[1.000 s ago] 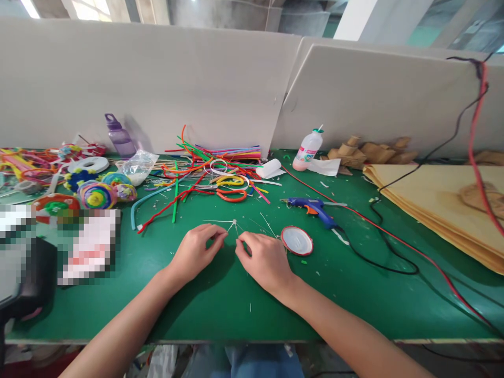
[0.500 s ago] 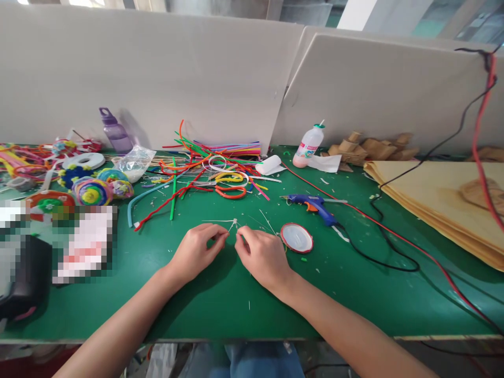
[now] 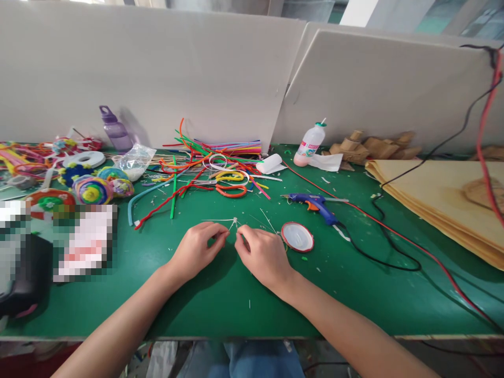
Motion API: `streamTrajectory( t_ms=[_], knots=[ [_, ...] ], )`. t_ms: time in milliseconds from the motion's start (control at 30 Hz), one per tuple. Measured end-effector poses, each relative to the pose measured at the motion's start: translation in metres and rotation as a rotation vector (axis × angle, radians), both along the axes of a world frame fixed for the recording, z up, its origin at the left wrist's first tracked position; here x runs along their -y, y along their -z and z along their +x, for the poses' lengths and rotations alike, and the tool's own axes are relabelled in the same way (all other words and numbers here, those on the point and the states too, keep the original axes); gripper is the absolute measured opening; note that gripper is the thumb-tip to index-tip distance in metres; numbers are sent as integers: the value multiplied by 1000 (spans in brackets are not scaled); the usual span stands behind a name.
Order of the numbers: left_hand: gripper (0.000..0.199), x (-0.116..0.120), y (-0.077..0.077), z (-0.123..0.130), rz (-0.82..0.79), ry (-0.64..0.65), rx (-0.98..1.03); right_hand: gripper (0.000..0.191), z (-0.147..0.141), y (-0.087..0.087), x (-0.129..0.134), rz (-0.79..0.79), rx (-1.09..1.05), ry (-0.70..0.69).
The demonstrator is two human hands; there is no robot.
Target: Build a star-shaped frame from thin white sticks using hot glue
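Thin whitish strands (image 3: 235, 220) meet in a small knot just beyond my fingertips, with one strand stretching left over the green surface. My left hand (image 3: 200, 249) pinches the end of one strand between thumb and forefinger. Close beside it, my right hand (image 3: 263, 254) pinches another strand the same way; the fingertips of the two hands are a small gap apart. To the right of my right hand lies a round white lid with a red rim (image 3: 297, 237). A blue glue gun (image 3: 315, 203) rests beyond the lid.
Coloured pipe cleaners (image 3: 197, 173) are heaped at the back, near a purple bottle (image 3: 116, 131). A pink-and-white bottle (image 3: 310, 144) stands behind the glue gun. Brown paper sheets (image 3: 437, 199) and a red cable (image 3: 413, 247) lie right. Yarn pieces (image 3: 92, 190) sit left.
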State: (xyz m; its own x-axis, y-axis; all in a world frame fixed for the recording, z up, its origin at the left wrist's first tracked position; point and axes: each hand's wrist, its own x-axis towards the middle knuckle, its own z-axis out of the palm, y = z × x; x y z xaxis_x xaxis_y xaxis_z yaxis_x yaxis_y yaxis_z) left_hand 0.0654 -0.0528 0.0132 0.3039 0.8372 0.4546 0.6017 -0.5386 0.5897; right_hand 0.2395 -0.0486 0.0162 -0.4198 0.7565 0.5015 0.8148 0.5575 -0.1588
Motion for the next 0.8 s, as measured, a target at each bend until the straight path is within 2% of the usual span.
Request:
streamTrajectory(
  t_ms=[800],
  knots=[
    [11, -1, 1, -1, -44, 3, 0, 15, -1, -6, -1, -155, -121, -13]
  ],
)
